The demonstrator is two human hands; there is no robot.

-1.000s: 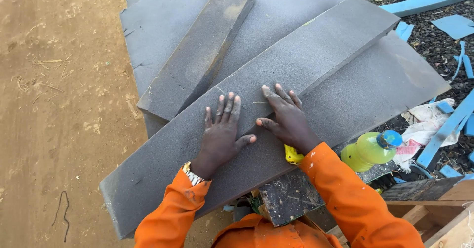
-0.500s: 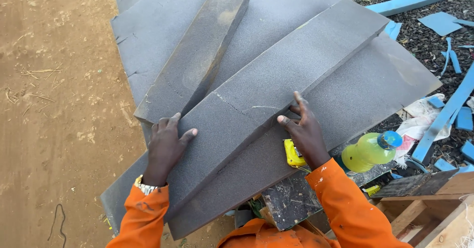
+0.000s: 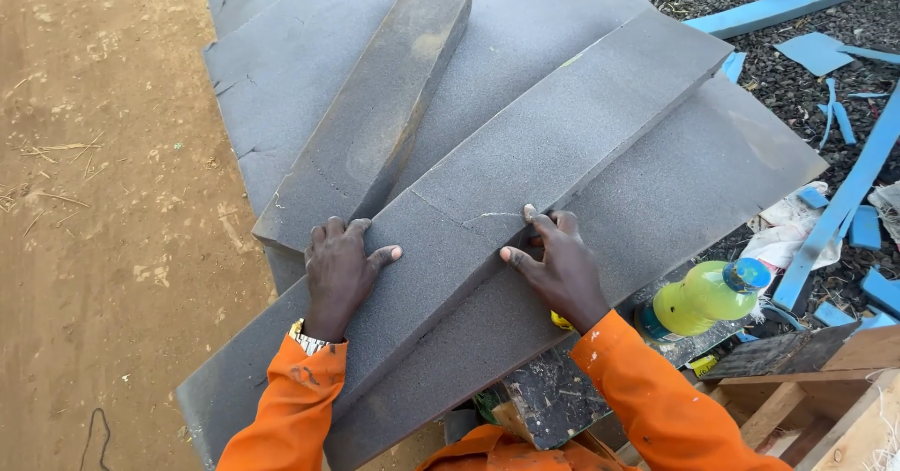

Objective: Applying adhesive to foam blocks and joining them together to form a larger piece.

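Note:
A long grey foam strip [image 3: 525,166] lies diagonally across a large grey foam sheet [image 3: 684,180]. My left hand [image 3: 339,269] rests on the strip's left edge, fingers curled over it and thumb spread on top. On the right edge, my right hand [image 3: 555,260] grips the strip, fingers over the top beside a small tear. A second, narrower foam strip [image 3: 375,115] lies just beyond my left hand, angled up the sheet. Both sleeves are orange.
Bare brown earth [image 3: 94,199] runs along the left. A yellow-green plastic bottle [image 3: 703,295] with a blue cap lies at the right, near wooden boards [image 3: 797,387]. Blue foam offcuts [image 3: 825,218] and dark gravel [image 3: 778,87] lie beyond it.
Both hands have moved from lying flat together on top of the strip to its two opposite edges. The long strip has shifted a little under them.

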